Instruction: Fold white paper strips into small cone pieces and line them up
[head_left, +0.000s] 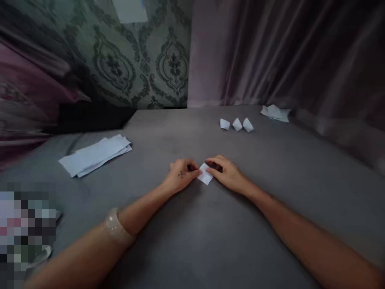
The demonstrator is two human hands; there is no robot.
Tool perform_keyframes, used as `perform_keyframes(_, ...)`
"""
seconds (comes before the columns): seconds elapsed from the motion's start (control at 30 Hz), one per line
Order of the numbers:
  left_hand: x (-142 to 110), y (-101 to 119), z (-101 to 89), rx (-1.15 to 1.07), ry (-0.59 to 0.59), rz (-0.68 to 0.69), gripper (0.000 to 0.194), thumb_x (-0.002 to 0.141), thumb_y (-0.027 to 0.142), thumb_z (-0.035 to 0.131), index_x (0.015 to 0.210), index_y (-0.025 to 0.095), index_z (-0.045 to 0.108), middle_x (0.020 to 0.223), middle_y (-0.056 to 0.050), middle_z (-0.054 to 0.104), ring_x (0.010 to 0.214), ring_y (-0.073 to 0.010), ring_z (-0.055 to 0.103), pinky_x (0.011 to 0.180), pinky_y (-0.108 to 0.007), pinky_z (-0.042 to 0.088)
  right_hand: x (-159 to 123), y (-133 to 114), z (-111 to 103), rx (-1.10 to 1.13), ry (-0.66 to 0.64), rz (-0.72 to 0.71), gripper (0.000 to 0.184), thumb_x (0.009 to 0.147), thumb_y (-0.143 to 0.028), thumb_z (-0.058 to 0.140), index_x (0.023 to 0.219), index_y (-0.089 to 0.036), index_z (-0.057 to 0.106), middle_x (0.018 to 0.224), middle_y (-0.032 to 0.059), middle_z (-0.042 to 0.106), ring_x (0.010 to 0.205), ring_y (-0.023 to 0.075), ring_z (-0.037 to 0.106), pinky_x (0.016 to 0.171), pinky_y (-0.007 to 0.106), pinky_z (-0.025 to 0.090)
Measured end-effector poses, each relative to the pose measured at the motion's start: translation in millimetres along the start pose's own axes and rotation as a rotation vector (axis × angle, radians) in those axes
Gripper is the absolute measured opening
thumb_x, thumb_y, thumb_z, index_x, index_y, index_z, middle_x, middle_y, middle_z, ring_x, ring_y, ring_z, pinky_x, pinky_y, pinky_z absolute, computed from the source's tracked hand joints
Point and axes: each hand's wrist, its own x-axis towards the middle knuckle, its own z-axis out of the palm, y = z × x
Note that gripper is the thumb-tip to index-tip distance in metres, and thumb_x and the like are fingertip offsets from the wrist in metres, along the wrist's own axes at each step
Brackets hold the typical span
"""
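A small folded white paper piece [205, 175] lies on the grey surface [192, 241] in the middle of the view. My left hand [181, 175] pinches its left edge with curled fingers. My right hand [226, 171] presses on its right side, fingers bent over it. Both forearms reach in from the bottom of the view, and a pale bangle [116, 228] sits on my left wrist.
A stack of white paper strips [95, 154] lies to the left. Three small folded paper shapes [237, 124] stand in a row at the back right, with a crumpled paper heap [275, 112] beyond them. Patterned wall and curtains close off the back.
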Motion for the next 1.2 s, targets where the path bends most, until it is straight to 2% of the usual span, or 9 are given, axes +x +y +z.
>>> perform_keyframes(0.13, -1.0, -3.3, 2.0, -0.077, -0.032, 0.021, 0.02, 0.074, 0.036, 0.064, 0.075, 0.016, 0.066, 0.062, 0.002, 0.056, 0.058, -0.0108, 0.046, 0.057, -0.023, 0.032, -1.7, -5.5, -2.1, 0.056, -0.052, 0.032, 0.021, 0.083, -0.028, 0.058, 0.097, -0.018, 0.069, 0.091, 0.0043, 0.067, 0.077, 0.0149, 0.057, 0.068, 0.028, 0.042)
perform_keyframes(0.23, -4.3, -0.7, 3.6, -0.256, -0.021, 0.028, 0.025, 0.071, 0.039, 0.068, 0.076, 0.015, 0.063, 0.063, 0.002, 0.055, 0.057, -0.0101, 0.046, 0.055, -0.023, 0.032, -4.7, -12.0, -3.2, 0.269, -0.068, 0.107, 0.019, 0.081, -0.034, 0.06, 0.087, -0.019, 0.069, 0.081, 0.0022, 0.068, 0.072, 0.0145, 0.059, 0.067, 0.028, 0.043)
perform_keyframes(0.33, -10.2, 6.4, 5.1, -0.514, 0.031, 0.018, 0.032, 0.068, 0.041, 0.073, 0.085, 0.015, 0.063, 0.07, 0.0, 0.06, 0.062, -0.0109, 0.051, 0.058, -0.022, 0.036, -8.6, -21.0, -3.5, 0.491, 0.017, 0.162, 0.023, 0.076, -0.04, 0.065, 0.082, -0.019, 0.067, 0.075, 0.0001, 0.067, 0.067, 0.0131, 0.059, 0.066, 0.027, 0.045)
perform_keyframes(0.5, -19.2, 15.5, 7.0, -0.832, -0.054, -0.002, 0.025, 0.072, 0.035, 0.073, 0.081, 0.012, 0.067, 0.079, -0.005, 0.068, 0.071, -0.0121, 0.058, 0.07, -0.024, 0.042, -15.1, -39.9, -2.0, 0.621, 0.16, 0.203, 0.026, 0.071, -0.041, 0.07, 0.08, -0.018, 0.063, 0.064, -0.0027, 0.062, 0.057, 0.0114, 0.058, 0.058, 0.026, 0.046)
perform_keyframes(0.83, -21.1, 14.6, 8.2, -0.983, 0.002, -0.034, 0.019, 0.07, 0.027, 0.076, 0.081, 0.013, 0.069, 0.08, -0.004, 0.069, 0.073, -0.0122, 0.06, 0.074, -0.025, 0.044, -22.8, -50.2, 11.4, 0.996, 0.094, 0.334, 0.029, 0.072, -0.037, 0.073, 0.088, -0.018, 0.058, 0.087, 0.0045, 0.07, 0.081, 0.0154, 0.068, 0.073, 0.028, 0.054)
perform_keyframes(0.93, -20.1, 14.3, 6.1, -0.865, 0.039, 0.01, 0.018, 0.073, 0.029, 0.073, 0.081, 0.013, 0.069, 0.081, -0.005, 0.069, 0.073, -0.0132, 0.06, 0.073, -0.027, 0.044, -21.3, -44.3, 12.3, 0.918, 0.047, 0.328, 0.027, 0.076, -0.039, 0.069, 0.09, -0.018, 0.059, 0.09, 0.0053, 0.068, 0.082, 0.016, 0.067, 0.072, 0.029, 0.052)
perform_keyframes(1.0, -19.4, 14.0, 3.1, -0.625, 0.112, 0.124, 0.016, 0.077, 0.029, 0.068, 0.081, 0.014, 0.069, 0.077, -0.004, 0.067, 0.071, -0.0139, 0.058, 0.071, -0.028, 0.043, -19.4, -39.7, 10.2, 0.678, 0.117, 0.263, 0.027, 0.076, -0.038, 0.068, 0.091, -0.018, 0.06, 0.089, 0.0049, 0.067, 0.08, 0.0163, 0.064, 0.068, 0.03, 0.051)
perform_keyframes(1.1, -18.7, 12.4, -2.7, -0.082, 0.289, 0.438, 0.012, 0.082, 0.024, 0.062, 0.079, 0.015, 0.068, 0.074, -0.004, 0.064, 0.072, -0.0152, 0.056, 0.07, -0.03, 0.04, -17.9, -34.1, 4.4, 0.224, 0.322, 0.031, 0.027, 0.073, -0.029, 0.071, 0.098, -0.021, 0.063, 0.095, 0.0044, 0.063, 0.079, 0.0157, 0.059, 0.066, 0.029, 0.048)
perform_keyframes(1.2, -18.8, 9.3, -7.9, 0.416, 0.372, 0.781, 0.012, 0.087, 0.02, 0.055, 0.087, 0.016, 0.067, 0.083, -0.004, 0.067, 0.077, -0.0167, 0.055, 0.073, -0.033, 0.038, -20.1, -31.2, -0.3, -0.093, 0.352, -0.232, 0.016, 0.08, -0.018, 0.063, 0.096, -0.022, 0.065, 0.096, 0.0041, 0.06, 0.083, 0.0159, 0.056, 0.071, 0.029, 0.047)
